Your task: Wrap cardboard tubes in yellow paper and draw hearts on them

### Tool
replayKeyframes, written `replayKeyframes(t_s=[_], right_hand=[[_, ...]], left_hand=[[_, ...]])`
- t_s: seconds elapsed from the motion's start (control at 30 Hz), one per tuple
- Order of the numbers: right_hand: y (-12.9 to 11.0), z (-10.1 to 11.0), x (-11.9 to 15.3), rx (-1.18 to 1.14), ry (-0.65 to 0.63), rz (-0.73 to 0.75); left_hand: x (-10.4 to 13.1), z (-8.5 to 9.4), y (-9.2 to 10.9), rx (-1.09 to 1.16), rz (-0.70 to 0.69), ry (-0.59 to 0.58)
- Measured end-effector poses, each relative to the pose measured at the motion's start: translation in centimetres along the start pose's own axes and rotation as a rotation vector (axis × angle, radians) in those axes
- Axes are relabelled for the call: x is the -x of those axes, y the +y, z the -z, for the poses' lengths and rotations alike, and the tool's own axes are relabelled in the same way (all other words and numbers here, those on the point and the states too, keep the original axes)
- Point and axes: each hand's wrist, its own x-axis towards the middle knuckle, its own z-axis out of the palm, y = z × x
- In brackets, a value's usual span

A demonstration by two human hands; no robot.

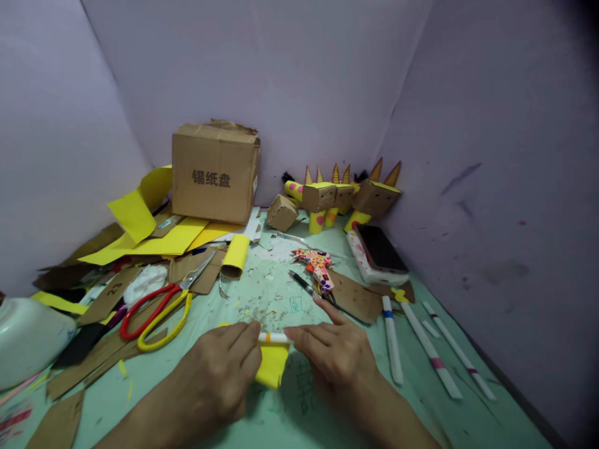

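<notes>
Both hands are low in the middle of the head view, over the green table. My left hand (224,365) has its fingers closed on the left part of a white marker (279,337) with an orange band. At the marker's other end, my right hand (339,352) pinches with thumb and fingers, its index finger partly raised. A piece of yellow paper (272,368) lies under the marker and seems to bend around it; its left part is hidden by my left hand. Scissors (180,290) with one red and one yellow handle rest left of my hands.
Behind stand a cardboard box (215,174) and several cardboard animal figures (322,196). A yellow tube (235,255), a flowered glue gun (316,262), a black pen (302,282) and a phone (380,248) lie around. Markers (393,340) lie at right, cardboard scraps (112,296) at left.
</notes>
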Motion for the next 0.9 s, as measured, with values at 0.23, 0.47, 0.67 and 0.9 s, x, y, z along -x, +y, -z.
replayKeyframes(t_s=[0.23, 0.47, 0.67, 0.9], right_hand=[[0.7, 0.0, 0.1, -0.041, -0.017, -0.031], [3.4, 2.0, 0.2, -0.513, 0.595, -0.772], [2.7, 1.8, -1.2, -1.09, 0.863, -1.052], [1.1, -0.2, -0.7, -0.975, 0.649, -1.008]], left_hand=[[-0.2, -0.6, -0.3, 0.083, 0.07, 0.043], [-2.4, 1.1, -1.4, 0.976, 1.185, 0.025], [-2.8, -2.7, 1.8, 1.743, 1.706, 0.038], [-2.6, -3.6, 2.9, 1.606, 1.632, 0.014]])
